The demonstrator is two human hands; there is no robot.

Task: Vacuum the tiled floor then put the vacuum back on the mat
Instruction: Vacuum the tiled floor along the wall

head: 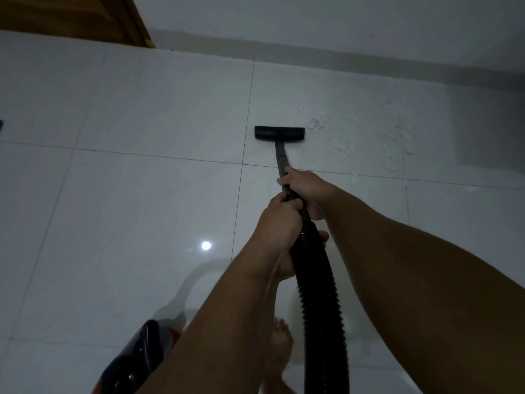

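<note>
A black, flat, rectangular vacuum floor head [279, 134] is set on the glossy white tiled floor [142, 180], just right of a vertical grout line and not far from the pale wall [341, 21]. From it a slim dark rigid wand [281, 159] runs back to a black ribbed flexible hose [318, 280], which drops out of view at the bottom edge. The wand is clasped by the right hand [308, 191], fingers wrapped round it; directly behind, the joint of wand and hose is clasped by the left hand [279, 220], so the two hands are held close together. Scattered white crumbs [395, 140] are seen on the tiles to the right of the floor head. A red and black vacuum body [136, 362] is seen at lower left, beside a bare foot [279, 348]. A brown wooden door [93, 15] is seen at upper left.
</note>
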